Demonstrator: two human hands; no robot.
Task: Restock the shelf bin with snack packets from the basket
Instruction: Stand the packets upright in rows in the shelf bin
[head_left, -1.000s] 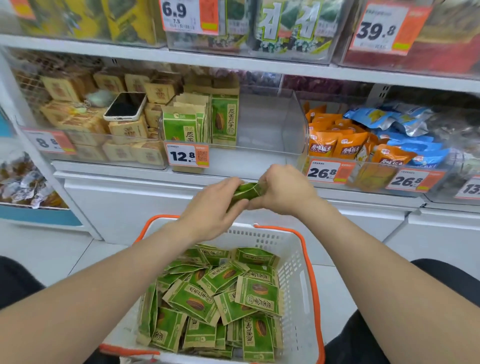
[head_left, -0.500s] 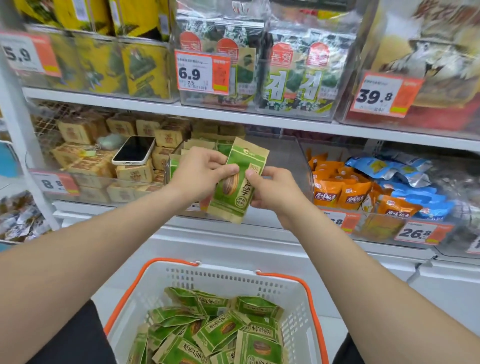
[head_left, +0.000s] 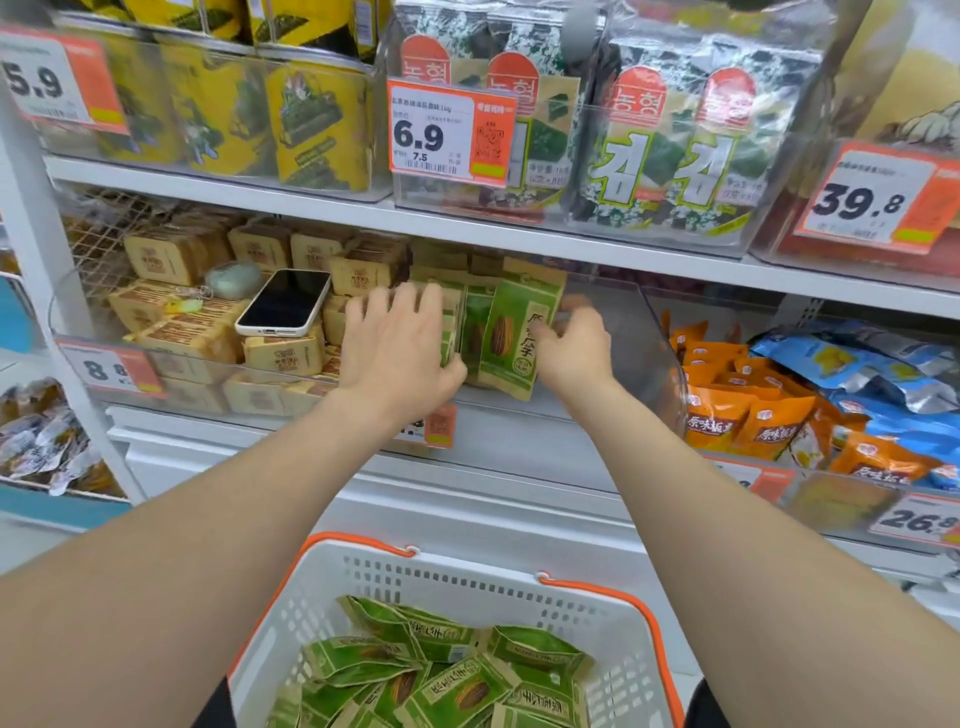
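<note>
At the shelf (head_left: 519, 236), the right hand (head_left: 576, 351) pinches a packet (head_left: 511, 332) upright in the bin (head_left: 641, 358), beside a short row (head_left: 475, 338) that the left hand (head_left: 400, 348) steadies, fingers straight. Half the bin looks unfilled; the basket (head_left: 395, 577) holds plenty more.

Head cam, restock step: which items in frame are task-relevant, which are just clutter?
Job: green packet in right hand; left hand flat against shelved row; shelf bin; basket holding spare packets.
Lying about: phone, tan boxes, orange packets, seaweed packs.
</note>
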